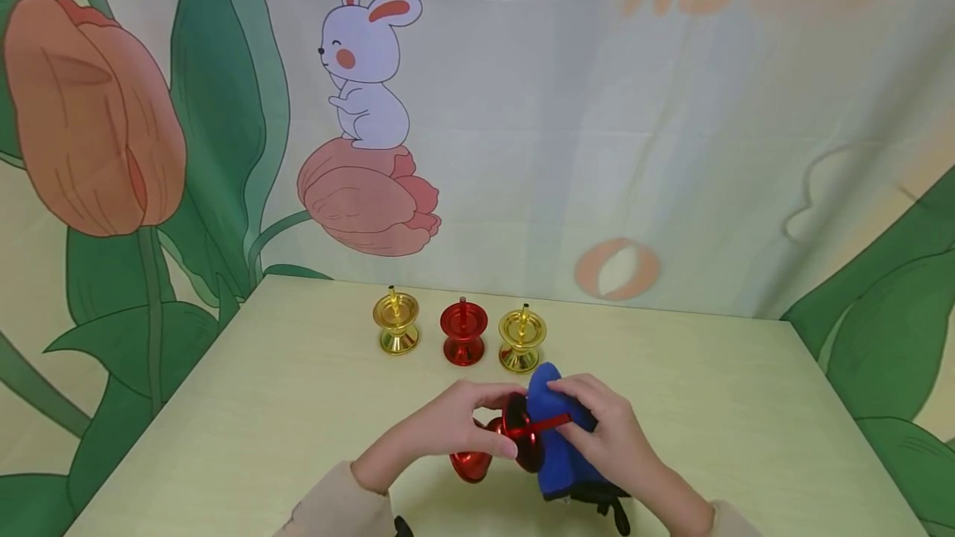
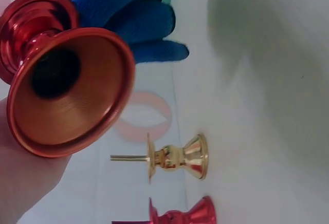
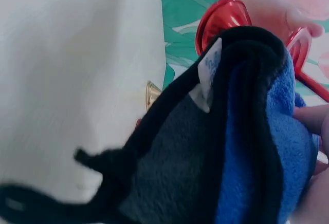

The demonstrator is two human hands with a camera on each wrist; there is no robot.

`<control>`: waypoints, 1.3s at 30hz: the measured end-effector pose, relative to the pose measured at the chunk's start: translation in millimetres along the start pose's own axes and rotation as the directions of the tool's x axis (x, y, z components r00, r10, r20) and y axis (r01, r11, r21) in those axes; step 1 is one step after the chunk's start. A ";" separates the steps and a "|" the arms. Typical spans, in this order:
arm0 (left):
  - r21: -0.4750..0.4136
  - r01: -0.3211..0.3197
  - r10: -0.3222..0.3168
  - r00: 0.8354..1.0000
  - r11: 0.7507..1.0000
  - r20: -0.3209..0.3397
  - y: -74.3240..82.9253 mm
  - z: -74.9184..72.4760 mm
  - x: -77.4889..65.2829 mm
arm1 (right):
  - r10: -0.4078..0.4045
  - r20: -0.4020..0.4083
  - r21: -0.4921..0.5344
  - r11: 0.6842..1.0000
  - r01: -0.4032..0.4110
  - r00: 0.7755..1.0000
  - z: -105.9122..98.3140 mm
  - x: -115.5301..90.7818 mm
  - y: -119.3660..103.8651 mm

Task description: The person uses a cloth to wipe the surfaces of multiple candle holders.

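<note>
My left hand (image 1: 443, 421) grips a shiny red candle holder (image 1: 472, 466) round its middle, tilted on its side. The dish and thin spike of this holder point right, towards my right hand (image 1: 615, 437). That hand pinches a blue plush cloth (image 1: 554, 466) with black edging, bunched right at the dish. In the left wrist view the flared base of the red holder (image 2: 105, 100) faces the camera and shows a dark hollow. The right wrist view shows the cloth's dark inner side (image 3: 169, 172), a white tag (image 3: 208, 72) and a black loop (image 3: 46, 206).
Behind the hands, a gold candle holder (image 1: 396, 315), a red one (image 1: 463, 328) and another gold one (image 1: 521, 334) stand upright in a row on the pale table (image 1: 283, 404). A printed curtain (image 1: 507, 123) with a rabbit and tulips hangs at the table's back edge.
</note>
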State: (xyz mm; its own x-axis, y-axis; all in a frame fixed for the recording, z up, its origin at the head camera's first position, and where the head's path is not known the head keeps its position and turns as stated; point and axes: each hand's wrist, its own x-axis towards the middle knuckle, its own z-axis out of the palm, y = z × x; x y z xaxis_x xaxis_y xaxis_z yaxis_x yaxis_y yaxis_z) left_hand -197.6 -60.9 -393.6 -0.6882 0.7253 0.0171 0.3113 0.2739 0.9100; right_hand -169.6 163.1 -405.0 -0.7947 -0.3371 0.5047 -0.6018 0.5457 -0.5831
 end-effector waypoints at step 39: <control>-0.439 -0.331 0.095 0.873 0.835 -0.478 1.0 27.1 11.4 | 0.355 0.138 0.668 0.655 -0.352 0.924 -2.5 6.2 -6.2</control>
State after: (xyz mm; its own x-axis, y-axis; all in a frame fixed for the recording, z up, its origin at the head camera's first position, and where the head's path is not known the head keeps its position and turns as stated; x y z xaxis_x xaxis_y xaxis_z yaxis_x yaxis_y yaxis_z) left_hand -187.3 -35.2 -403.8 -0.8845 0.3579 0.2992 0.1999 -0.2887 0.9363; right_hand -170.6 159.6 -396.7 -0.9595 -0.2238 0.1714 -0.1675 -0.0365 -0.9852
